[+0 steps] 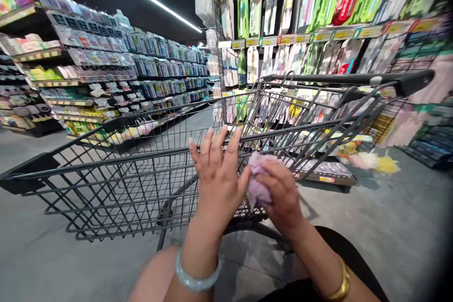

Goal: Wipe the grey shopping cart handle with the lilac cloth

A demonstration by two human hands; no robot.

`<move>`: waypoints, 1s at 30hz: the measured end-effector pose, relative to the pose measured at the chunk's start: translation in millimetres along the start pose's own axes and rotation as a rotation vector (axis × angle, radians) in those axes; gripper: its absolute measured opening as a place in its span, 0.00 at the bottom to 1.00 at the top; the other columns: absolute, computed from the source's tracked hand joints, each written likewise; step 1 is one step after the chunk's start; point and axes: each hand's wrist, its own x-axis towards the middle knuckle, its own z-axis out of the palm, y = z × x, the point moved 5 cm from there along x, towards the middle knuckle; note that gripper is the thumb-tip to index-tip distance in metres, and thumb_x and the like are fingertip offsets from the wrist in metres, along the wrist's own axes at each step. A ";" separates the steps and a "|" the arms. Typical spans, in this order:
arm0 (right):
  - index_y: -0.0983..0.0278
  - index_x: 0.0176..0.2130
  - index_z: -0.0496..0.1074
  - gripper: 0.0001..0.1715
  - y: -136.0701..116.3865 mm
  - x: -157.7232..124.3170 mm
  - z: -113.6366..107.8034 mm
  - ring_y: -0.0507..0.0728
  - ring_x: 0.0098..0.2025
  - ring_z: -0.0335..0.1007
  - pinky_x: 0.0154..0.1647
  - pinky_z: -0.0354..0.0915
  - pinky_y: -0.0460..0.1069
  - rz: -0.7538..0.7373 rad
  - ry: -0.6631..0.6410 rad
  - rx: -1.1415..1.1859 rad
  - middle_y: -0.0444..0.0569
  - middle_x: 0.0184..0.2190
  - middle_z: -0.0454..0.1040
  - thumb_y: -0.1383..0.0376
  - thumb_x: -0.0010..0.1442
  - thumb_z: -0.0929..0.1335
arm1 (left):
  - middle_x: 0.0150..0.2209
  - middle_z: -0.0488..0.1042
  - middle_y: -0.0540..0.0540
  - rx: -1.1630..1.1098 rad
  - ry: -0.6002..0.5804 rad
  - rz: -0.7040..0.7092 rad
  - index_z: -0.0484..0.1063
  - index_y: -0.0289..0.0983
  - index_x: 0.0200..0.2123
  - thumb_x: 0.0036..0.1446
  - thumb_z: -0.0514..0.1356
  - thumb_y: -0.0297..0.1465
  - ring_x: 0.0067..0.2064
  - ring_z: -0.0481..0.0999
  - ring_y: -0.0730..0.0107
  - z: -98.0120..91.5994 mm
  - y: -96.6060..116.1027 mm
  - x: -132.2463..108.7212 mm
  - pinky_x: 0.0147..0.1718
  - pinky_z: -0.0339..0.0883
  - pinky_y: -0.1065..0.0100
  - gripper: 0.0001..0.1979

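Observation:
A dark wire shopping cart point(116, 184) stands sideways in front of me, with its handle to the right. My left hand point(217, 170) is open at the cart's near top rail, fingers stretched out and spread over it. Whether the palm presses on the rail I cannot tell. Just to its right, my right hand point(283, 188) is closed around a crumpled light-purple cloth point(260, 177), held close to the near side of the cart. The thumb of my left hand comes close to the cloth.
Shelves of packaged toothbrushes point(339, 0) rise behind the cart. Long racks of hanging packets point(170, 66) line the aisle at left. Fluffy yellow and white puffs point(385, 164) hang low at right. Grey floor point(389, 217) surrounds the cart; my knees are close below it.

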 end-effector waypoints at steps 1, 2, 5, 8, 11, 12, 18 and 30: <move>0.59 0.49 0.71 0.19 0.1 -4.3 -0.5 0.62 0.60 0.69 0.60 0.70 0.63 -0.016 -0.023 -0.007 0.54 0.53 0.73 0.73 0.59 0.68 | 0.68 0.60 0.38 -0.002 0.001 0.001 0.57 0.41 0.69 0.59 0.64 0.39 0.72 0.51 0.47 0.5 -0.7 0.0 0.71 0.27 0.41 0.37; 0.59 0.48 0.71 0.18 5.6 -3.1 -5.8 0.62 0.58 0.70 0.59 0.71 0.62 -0.001 -0.003 -0.027 0.53 0.52 0.74 0.72 0.58 0.69 | 0.69 0.59 0.37 -0.003 0.001 0.003 0.56 0.41 0.69 0.59 0.65 0.39 0.72 0.50 0.47 1.1 -1.0 -0.1 0.71 0.27 0.41 0.38; 0.60 0.46 0.71 0.20 43.2 21.6 -44.4 0.65 0.56 0.70 0.57 0.69 0.65 0.175 0.322 -0.193 0.54 0.51 0.73 0.66 0.54 0.74 | 0.72 0.53 0.36 -0.020 -0.001 0.037 0.56 0.41 0.69 0.59 0.64 0.39 0.74 0.42 0.47 5.2 3.7 -0.9 0.71 0.28 0.41 0.37; 0.62 0.57 0.67 0.32 76.2 42.5 -70.9 0.68 0.60 0.68 0.62 0.65 0.67 0.275 0.553 -0.275 0.59 0.57 0.69 0.63 0.55 0.75 | 0.73 0.49 0.37 -0.070 -0.050 0.123 0.56 0.41 0.69 0.61 0.63 0.36 0.75 0.39 0.51 15.7 18.4 -5.0 0.71 0.27 0.43 0.36; 0.62 0.63 0.62 0.38 80.3 32.9 -62.5 0.69 0.65 0.64 0.66 0.61 0.69 0.226 0.435 -0.191 0.59 0.59 0.68 0.64 0.57 0.73 | 0.73 0.49 0.38 -0.096 -0.106 0.189 0.56 0.40 0.69 0.62 0.62 0.35 0.75 0.41 0.53 30.4 32.7 -13.4 0.72 0.31 0.46 0.34; 0.62 0.62 0.63 0.35 75.1 22.6 -55.3 0.68 0.66 0.62 0.67 0.59 0.70 0.194 0.349 -0.168 0.58 0.58 0.69 0.65 0.57 0.72 | 0.73 0.50 0.38 -0.094 -0.109 0.199 0.56 0.40 0.69 0.62 0.61 0.34 0.75 0.43 0.53 35.0 35.7 -16.3 0.72 0.32 0.47 0.34; 0.57 0.58 0.68 0.28 51.9 -15.1 -47.5 0.63 0.63 0.66 0.64 0.65 0.66 0.011 -0.020 -0.174 0.52 0.56 0.74 0.71 0.59 0.67 | 0.63 0.66 0.36 -0.131 0.080 0.142 0.65 0.39 0.65 0.58 0.63 0.30 0.67 0.61 0.51 39.8 35.7 -24.2 0.68 0.52 0.50 0.31; 0.60 0.53 0.68 0.24 94.5 -8.4 -59.9 0.68 0.69 0.55 0.68 0.53 0.71 0.301 0.290 -0.251 0.57 0.61 0.66 0.67 0.57 0.71 | 0.57 0.75 0.44 -0.050 0.009 0.083 0.68 0.41 0.63 0.62 0.62 0.34 0.59 0.68 0.53 35.4 43.4 -10.7 0.62 0.52 0.53 0.26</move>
